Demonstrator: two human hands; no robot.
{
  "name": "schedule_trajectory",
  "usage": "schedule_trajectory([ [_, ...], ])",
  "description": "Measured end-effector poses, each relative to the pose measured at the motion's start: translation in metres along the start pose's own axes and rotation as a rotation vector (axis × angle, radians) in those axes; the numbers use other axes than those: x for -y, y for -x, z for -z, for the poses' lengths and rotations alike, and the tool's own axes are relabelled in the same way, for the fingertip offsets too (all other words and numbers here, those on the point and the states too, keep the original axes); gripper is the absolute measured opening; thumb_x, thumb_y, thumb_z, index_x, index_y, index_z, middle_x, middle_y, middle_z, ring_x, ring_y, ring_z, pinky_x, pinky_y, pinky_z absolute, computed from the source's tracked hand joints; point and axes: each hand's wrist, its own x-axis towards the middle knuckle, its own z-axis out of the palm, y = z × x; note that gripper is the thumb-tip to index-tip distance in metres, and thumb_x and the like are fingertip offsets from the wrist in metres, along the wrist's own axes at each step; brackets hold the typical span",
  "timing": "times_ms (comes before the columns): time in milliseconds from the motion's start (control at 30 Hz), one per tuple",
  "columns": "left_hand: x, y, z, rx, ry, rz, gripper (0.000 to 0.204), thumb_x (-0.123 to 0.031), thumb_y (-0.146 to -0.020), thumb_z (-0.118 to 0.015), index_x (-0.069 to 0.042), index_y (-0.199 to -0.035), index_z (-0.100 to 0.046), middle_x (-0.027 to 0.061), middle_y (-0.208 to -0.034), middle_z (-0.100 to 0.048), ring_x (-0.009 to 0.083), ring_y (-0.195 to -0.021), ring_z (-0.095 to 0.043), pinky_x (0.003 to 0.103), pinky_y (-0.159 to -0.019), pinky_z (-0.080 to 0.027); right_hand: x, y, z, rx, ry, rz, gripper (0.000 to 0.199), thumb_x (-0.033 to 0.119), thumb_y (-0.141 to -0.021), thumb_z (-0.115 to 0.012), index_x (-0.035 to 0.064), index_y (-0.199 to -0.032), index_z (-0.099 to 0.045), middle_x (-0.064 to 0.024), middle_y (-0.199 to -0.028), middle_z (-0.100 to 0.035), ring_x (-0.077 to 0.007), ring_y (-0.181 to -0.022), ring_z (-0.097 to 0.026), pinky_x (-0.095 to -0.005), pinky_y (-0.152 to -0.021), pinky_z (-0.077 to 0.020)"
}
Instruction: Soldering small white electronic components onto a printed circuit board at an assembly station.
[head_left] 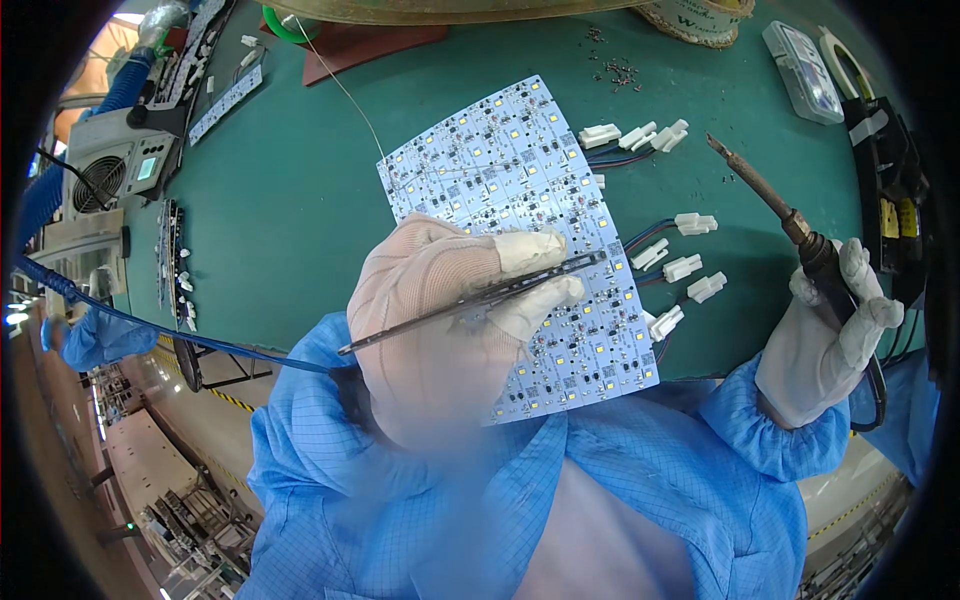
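My gloved left hand (425, 300) pinches a pair of dark tweezers (465, 303) above a white circuit board (590, 345). Their tips point right, over the board's right part; whether they touch it I cannot tell. Small yellow LEDs and chips cover the board, which lies tilted on the green bench, its near edge by my blue smock. Several white plug connectors (682, 267) on dark wires stick out along its right side. At the right, my gloved right hand (825, 345) grips a soldering iron (820, 262), tip up and to the left, apart from the board.
Thin solder wire (345, 88) runs from a green spool (283, 30) to the board's far left corner. Tiny dark parts (620, 75) lie scattered at the back, near a clear plastic box (803, 75). A grey fan unit (110, 165) stands left. A blue cord (200, 335) reaches my left wrist.
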Motion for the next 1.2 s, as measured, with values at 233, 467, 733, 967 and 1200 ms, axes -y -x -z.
schedule_trajectory([
  [233, 0.006, 0.002, 0.0, -0.03, 0.038, -0.077, 0.028, -0.005, -0.067, -0.082, -0.002, -0.092, -0.067, 0.0105, -0.085, -0.069, 0.0192, -0.071, -0.06, 0.029, -0.064, -0.047, -0.006, 0.004, 0.002, -0.03, -0.103, 0.034, 0.056, 0.052, -0.093, -0.046, 0.0024, -0.107, -0.065, -0.013, -0.11, -0.06, -0.0192, -0.087, -0.055, -0.0278, -0.057, -0.0474],
  [467, 0.003, -0.001, 0.008, 0.034, -0.029, -0.184, 0.032, -0.003, -0.068, -0.081, -0.003, -0.095, -0.064, 0.0103, -0.089, -0.07, 0.0206, -0.078, -0.06, 0.032, -0.07, -0.048, -0.003, 0.001, -0.001, -0.065, -0.071, -0.005, 0.058, 0.055, -0.093, -0.045, 0.0014, -0.105, -0.066, -0.0138, -0.108, -0.061, -0.02, -0.082, -0.055, -0.0273, -0.056, -0.0466],
  [733, 0.046, -0.007, 0.053, -0.271, 0.156, -0.318, 0.044, -0.031, -0.103, -0.032, -0.004, -0.083, -0.061, 0.0211, -0.116, -0.059, 0.0313, -0.111, -0.056, 0.044, -0.093, -0.043, -0.007, -0.012, 0.0, 0.155, 0.171, 0.33, 0.032, 0.024, -0.099, -0.045, 0.0081, -0.126, -0.055, -0.0166, -0.111, -0.06, -0.0237, -0.09, -0.059, -0.0292, -0.061, -0.0516],
  [967, 0.044, -0.037, 0.084, -0.066, -0.169, -0.302, 0.012, -0.006, -0.083, -0.062, 0.0, -0.092, -0.067, 0.0166, -0.104, -0.065, 0.0238, -0.081, -0.064, 0.032, -0.072, -0.051, 0.015, -0.077, -0.043, 0.211, 0.601, 0.438, 0.035, 0.005, -0.093, -0.051, 0.0082, -0.128, -0.053, -0.0151, -0.123, -0.06, -0.024, -0.115, -0.057, -0.0351, -0.097, -0.0464],
  [1200, 0.063, -0.045, 0.054, 0.083, -0.434, -0.4, 0.03, -0.012, -0.067, -0.078, -0.007, -0.095, -0.069, 0.0083, -0.094, -0.066, 0.0229, -0.075, -0.059, 0.031, -0.067, -0.048, 0.014, -0.056, -0.052, 0.046, 0.417, 0.378, 0.028, 0.011, -0.097, -0.05, -0.0048, -0.118, -0.059, -0.0149, -0.115, -0.064, -0.0202, -0.102, -0.063, -0.0296, -0.093, -0.0491],
])
